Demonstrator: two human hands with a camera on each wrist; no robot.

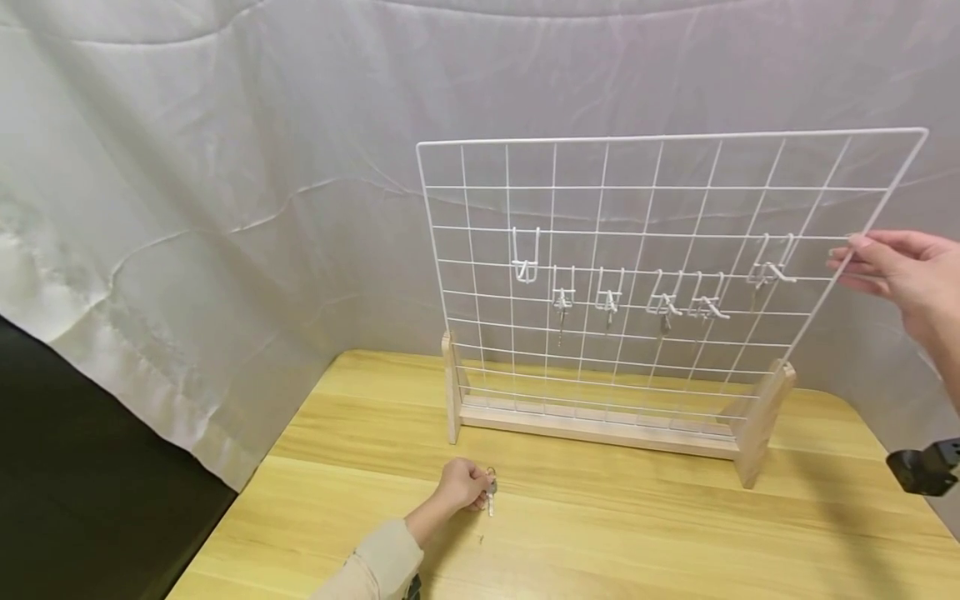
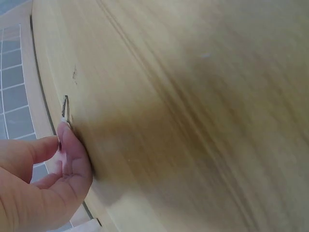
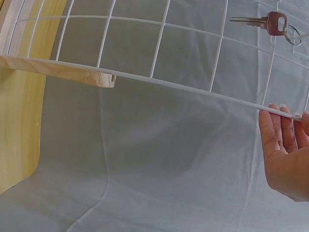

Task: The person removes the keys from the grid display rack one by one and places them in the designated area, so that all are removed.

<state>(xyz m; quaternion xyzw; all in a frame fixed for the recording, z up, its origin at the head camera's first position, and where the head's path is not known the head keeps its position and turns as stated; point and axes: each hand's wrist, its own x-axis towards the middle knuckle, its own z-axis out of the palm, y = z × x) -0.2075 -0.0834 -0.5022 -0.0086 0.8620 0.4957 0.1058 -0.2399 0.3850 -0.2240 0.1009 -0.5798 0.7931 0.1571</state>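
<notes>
A small silver key [image 1: 491, 493] lies on the wooden table [image 1: 645, 533] in front of a white wire grid panel [image 1: 675, 137]. My left hand [image 1: 463, 485] rests on the table with curled fingers and pinches the key. In the left wrist view the thumb [image 2: 72, 152] meets the key [image 2: 65, 108] at its tip. My right hand [image 1: 892, 267] is raised at the grid's right edge, and its straight fingers [image 3: 282, 128] touch the outer wire [image 3: 193, 89]. Another key [image 3: 263, 21] hangs on the grid.
The grid stands in a wooden base [image 1: 600, 425] with two upright end blocks. Several white hooks [image 1: 525, 267] hang on it, some carrying keys [image 1: 560, 321]. Grey cloth [image 1: 225, 167] drapes behind and to the left. A black device [image 1: 926, 468] shows at the right edge.
</notes>
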